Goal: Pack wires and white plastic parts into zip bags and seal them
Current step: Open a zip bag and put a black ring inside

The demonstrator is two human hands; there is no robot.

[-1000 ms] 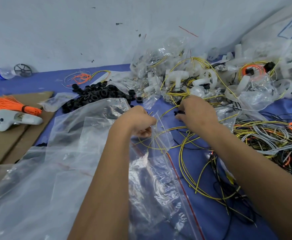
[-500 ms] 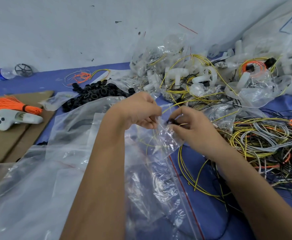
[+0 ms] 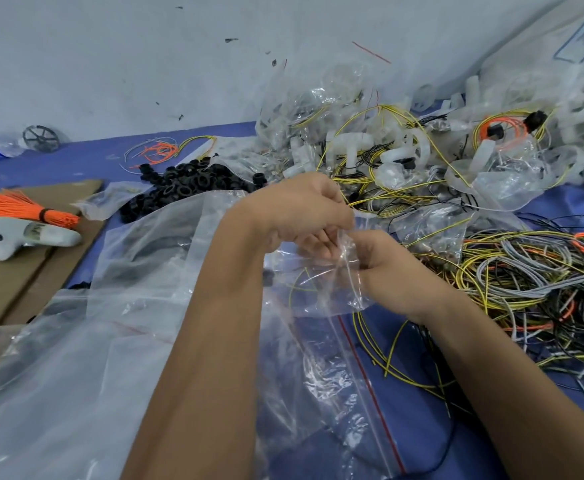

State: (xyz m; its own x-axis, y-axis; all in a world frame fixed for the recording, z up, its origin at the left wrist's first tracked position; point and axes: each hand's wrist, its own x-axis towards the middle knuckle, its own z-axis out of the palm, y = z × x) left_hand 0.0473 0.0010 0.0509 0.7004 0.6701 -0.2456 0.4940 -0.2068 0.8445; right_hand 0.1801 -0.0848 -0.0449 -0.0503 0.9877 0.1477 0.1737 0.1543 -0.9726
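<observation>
Nearest, loose clear zip bags [image 3: 75, 375] lie spread over the blue table [image 3: 422, 427], one with a red seal strip running near-to-far just right of the left forearm. Mid-scene both hands meet over a small zip bag [image 3: 332, 282]: the left hand [image 3: 301, 213] has fingers curled, pinching the bag's mouth from the far-left side; the right hand [image 3: 384, 265] pinches the same mouth from the near-right side, fingers curled on the film. A yellow wire loop [image 3: 301, 282] shows through the bag, below the grip, so the load hangs toward the person and the mouth's long axis runs roughly left-right between the two pinches. Likely sealing comes next, and the hands look about equally close to the mouth. Right of them sits the tangled wire pile [image 3: 526, 282]. Farther off, black rings [image 3: 186, 188] and white plastic parts [image 3: 404, 150] among filled bags by the wall.
</observation>
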